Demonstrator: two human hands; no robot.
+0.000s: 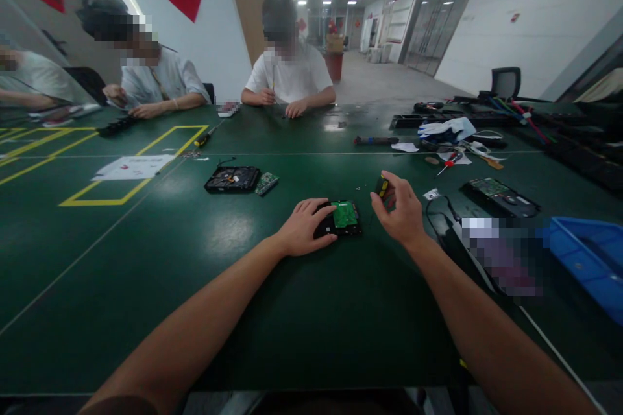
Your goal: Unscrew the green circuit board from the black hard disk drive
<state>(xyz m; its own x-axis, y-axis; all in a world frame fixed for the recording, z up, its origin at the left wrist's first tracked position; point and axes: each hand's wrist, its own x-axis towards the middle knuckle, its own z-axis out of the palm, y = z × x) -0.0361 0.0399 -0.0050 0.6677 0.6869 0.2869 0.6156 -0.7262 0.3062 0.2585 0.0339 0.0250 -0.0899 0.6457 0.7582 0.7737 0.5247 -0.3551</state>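
A black hard drive [346, 219] with a green circuit board on top lies on the dark green table [195, 285] in front of me. My left hand [307, 227] rests on the drive's left side, fingers curled over its edge. Just right of the drive, my right hand [400, 209] is closed around a small screwdriver [382, 187] with a yellow and black handle, held upright.
An opened hard drive [232, 179] and a loose green board [267, 183] lie further left. Another drive [500, 196], tools and cables sit to the right, with a blue bin [591, 262] at the right edge. Three people sit across the table; yellow tape marks the left.
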